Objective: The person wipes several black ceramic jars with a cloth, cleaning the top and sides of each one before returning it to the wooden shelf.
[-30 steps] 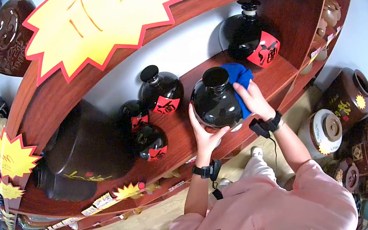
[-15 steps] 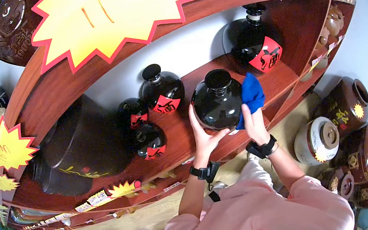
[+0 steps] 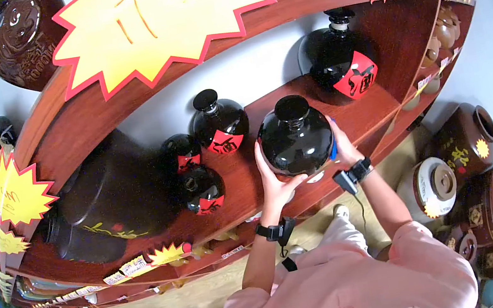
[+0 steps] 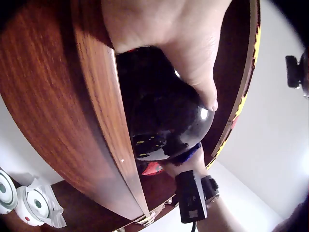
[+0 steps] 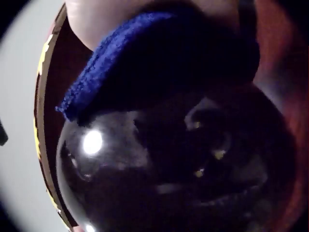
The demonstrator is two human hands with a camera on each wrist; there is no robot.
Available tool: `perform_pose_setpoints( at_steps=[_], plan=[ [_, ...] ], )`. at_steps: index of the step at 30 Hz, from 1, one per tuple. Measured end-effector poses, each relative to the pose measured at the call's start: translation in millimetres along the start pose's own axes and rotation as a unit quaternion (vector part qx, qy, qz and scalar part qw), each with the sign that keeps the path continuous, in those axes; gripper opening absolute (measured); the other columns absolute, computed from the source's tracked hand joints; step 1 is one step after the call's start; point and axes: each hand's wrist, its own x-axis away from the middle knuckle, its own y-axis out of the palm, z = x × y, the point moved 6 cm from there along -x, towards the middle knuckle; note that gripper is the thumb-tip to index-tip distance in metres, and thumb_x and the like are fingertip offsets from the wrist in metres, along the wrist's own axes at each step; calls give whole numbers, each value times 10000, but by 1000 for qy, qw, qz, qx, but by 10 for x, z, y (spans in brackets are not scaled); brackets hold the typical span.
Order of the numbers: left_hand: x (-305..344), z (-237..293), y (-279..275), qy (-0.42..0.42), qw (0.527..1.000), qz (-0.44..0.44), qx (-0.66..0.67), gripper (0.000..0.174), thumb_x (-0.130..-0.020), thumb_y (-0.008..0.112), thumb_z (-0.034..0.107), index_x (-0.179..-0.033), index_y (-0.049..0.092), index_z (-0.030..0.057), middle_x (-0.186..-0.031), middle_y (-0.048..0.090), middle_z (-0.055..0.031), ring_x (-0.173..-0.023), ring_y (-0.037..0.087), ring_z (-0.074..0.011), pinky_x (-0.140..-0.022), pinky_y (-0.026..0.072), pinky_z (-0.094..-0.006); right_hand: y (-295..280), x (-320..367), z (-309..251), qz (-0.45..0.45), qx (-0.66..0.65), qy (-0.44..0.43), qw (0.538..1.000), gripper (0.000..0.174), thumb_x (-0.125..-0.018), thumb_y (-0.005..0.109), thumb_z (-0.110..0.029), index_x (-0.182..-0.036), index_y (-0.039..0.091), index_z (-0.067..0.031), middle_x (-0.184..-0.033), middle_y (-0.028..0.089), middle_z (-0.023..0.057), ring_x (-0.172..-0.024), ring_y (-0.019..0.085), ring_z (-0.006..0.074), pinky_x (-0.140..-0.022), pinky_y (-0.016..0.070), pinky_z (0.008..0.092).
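Note:
A round, glossy black bottle [image 3: 295, 140] with a dark cap stands upright at the shelf's front part. The left hand [image 3: 276, 188] grips its left and near side, thumb across the front; the left wrist view shows this hand [image 4: 178, 34] curved over the bottle [image 4: 166, 113]. On the opposite side, the right hand [image 3: 346, 150] holds a blue cloth [image 3: 333, 144] against the bottle. In the right wrist view the folded cloth [image 5: 159, 58] lies between the hand [image 5: 101, 19] and the shiny surface [image 5: 145, 169]. The right fingertips are mostly hidden.
Smaller black bottles with red labels [image 3: 223, 141] stand left on the wooden shelf [image 3: 244, 183], a larger one [image 3: 333, 52] behind right. A big dark jar [image 3: 119, 198] lies far left. A starburst sign [image 3: 164, 26] hangs in front above; lidded jars [image 3: 427, 190] stand on the floor at right.
The right hand has shifted from the bottle's upper right to its near right, then up along the side; the cloth, bunched and visible before, is now mostly hidden behind the bottle. The left hand keeps its grip.

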Motion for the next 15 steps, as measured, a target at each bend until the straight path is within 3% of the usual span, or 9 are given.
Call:
perform_pose_setpoints(
  at_steps=[1,3,6,9,11,13,14,15],
  plan=[
    [-5,-8,-7,4,1000,-11,-13,1326,-572,908,256,-1514,-3,51,-1544,148,-187,-1403,255,-306,-1149,238,-434,-167,-140,48,1,46,-57,997,568,-994,419,-484,-1259,540,4,-1183,637,100,-1025,627,177,-936,486,323],
    [3,-29,-19,9,999,-35,-38,1365,-564,899,140,-1519,-75,104,-1564,116,-165,-1405,263,-295,-1150,257,-431,-351,-224,138,14,54,-83,995,543,-999,418,-465,-1250,543,-1,-1142,646,96,-999,634,183,-920,493,321],
    [14,-70,-19,-2,999,-33,-11,1361,-561,896,112,-1521,-69,109,-1566,118,-159,-1406,262,-290,-1152,252,-431,-324,-176,97,23,48,-81,995,496,-1007,425,-423,-1255,543,-11,-1139,642,81,-1010,621,173,-924,481,313],
    [24,-81,-24,-12,999,-33,-21,1363,-553,892,80,-1522,-67,115,-1568,118,-154,-1408,259,-285,-1153,249,-430,-118,-27,-143,30,107,-161,981,446,-1013,434,-382,-1257,548,-26,-1156,636,64,-1030,603,159,-935,459,292],
    [11,-48,-27,-2,999,-32,-38,1369,-546,895,76,-1522,-64,115,-1567,120,-154,-1410,255,-282,-1154,248,-431,65,80,-431,31,215,-258,942,423,-1020,438,-302,-1321,512,-14,-1304,555,62,-1180,505,155,-1029,363,284],
    [25,-67,-33,-3,998,-30,-52,1370,-544,897,86,-1522,-63,114,-1567,121,-152,-1411,253,-282,-1154,246,-431,321,206,-734,13,298,-357,885,418,-1016,448,-250,-1350,482,-1,-1341,516,63,-1219,462,161,-1062,324,302],
    [27,-61,-33,-1,999,-29,-44,1371,-545,900,99,-1521,-63,113,-1565,124,-155,-1411,253,-284,-1154,247,-433,466,270,-840,-11,318,-363,876,413,-1006,472,-238,-1335,482,11,-1335,519,67,-1194,483,187,-1054,336,322],
    [17,-42,-24,0,999,-29,-36,1373,-545,903,111,-1521,-63,113,-1564,127,-158,-1412,253,-286,-1153,248,-436,607,341,-933,-14,370,-309,876,419,-998,487,-246,-1319,478,24,-1283,555,97,-1140,510,208,-1016,368,347]
  ],
)
